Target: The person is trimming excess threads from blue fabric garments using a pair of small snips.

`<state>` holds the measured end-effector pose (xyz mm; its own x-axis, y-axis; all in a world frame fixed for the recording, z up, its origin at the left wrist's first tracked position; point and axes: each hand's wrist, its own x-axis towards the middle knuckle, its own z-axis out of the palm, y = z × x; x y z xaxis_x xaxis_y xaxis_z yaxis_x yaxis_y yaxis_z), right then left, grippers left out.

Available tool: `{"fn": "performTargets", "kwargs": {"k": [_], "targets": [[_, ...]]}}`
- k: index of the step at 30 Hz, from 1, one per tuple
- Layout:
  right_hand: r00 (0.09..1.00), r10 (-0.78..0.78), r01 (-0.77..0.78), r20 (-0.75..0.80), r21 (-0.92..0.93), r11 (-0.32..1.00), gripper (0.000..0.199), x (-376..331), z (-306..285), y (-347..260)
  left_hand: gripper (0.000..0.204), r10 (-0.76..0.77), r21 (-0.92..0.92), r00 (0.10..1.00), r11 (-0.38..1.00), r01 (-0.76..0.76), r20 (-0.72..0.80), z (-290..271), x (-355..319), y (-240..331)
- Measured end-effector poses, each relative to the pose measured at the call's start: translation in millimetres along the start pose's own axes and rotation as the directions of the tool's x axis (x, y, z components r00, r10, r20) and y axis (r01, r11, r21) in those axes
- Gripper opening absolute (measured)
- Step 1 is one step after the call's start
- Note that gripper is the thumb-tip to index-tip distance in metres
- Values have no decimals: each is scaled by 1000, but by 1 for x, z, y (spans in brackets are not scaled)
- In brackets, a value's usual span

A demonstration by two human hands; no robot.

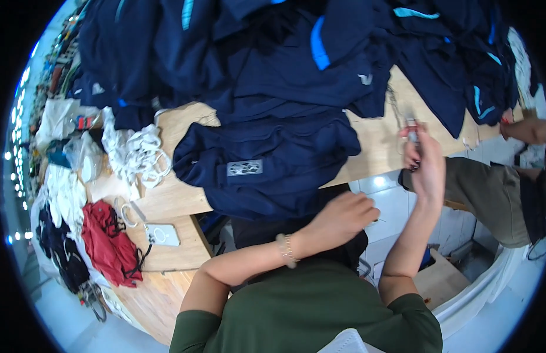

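Note:
A dark navy garment [273, 159] with a grey printed patch lies bunched on the wooden table in front of me. My left hand [340, 219] is off the table's near edge, just below and right of that garment. Its fingers are curled together, and whatever may be in them is too small to make out. Farther right, my right hand [424, 154] is raised near the table edge, closed around small thread snips [411, 130]. Their metal end points away from me, somewhat blurred.
More navy garments [296, 70] with blue strips are heaped across the far side. White cords [144, 156], a red cloth bundle [108, 241] and a phone [163, 234] lie at left. Another person's hand [527, 130] and trousered leg [490, 197] are at right.

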<state>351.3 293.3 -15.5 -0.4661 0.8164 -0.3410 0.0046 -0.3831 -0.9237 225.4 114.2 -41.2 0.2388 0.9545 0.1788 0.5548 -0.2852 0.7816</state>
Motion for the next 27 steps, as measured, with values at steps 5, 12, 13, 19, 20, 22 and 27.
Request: {"fn": "performTargets", "kwargs": {"k": [5,12,13,19,20,22,27], "targets": [[965,-231,219,-126,-106,970,35,-1,6,-6,32,-100,210,984,975,68,148,19,-2,6],[962,-260,221,-88,-314,924,16,6,25,13,9,-192,3,950,980,199,-247,-52,-42,-1],[961,-267,223,-76,-363,905,13,6,33,14,9,-197,9,909,977,215,-368,-65,-54,-8],[959,-279,275,49,-396,876,20,9,67,18,6,-339,-63,379,811,582,-861,-140,-129,-48],[959,-280,276,49,-398,875,20,9,71,18,7,-395,-174,239,766,619,-887,-146,-137,-51],[976,-201,219,87,-399,890,27,8,80,20,8,-379,-183,171,735,653,-910,-157,-149,-60],[927,-315,373,205,-594,713,36,13,78,37,47,-526,-228,148,583,780,-838,-151,-172,-104]]}}
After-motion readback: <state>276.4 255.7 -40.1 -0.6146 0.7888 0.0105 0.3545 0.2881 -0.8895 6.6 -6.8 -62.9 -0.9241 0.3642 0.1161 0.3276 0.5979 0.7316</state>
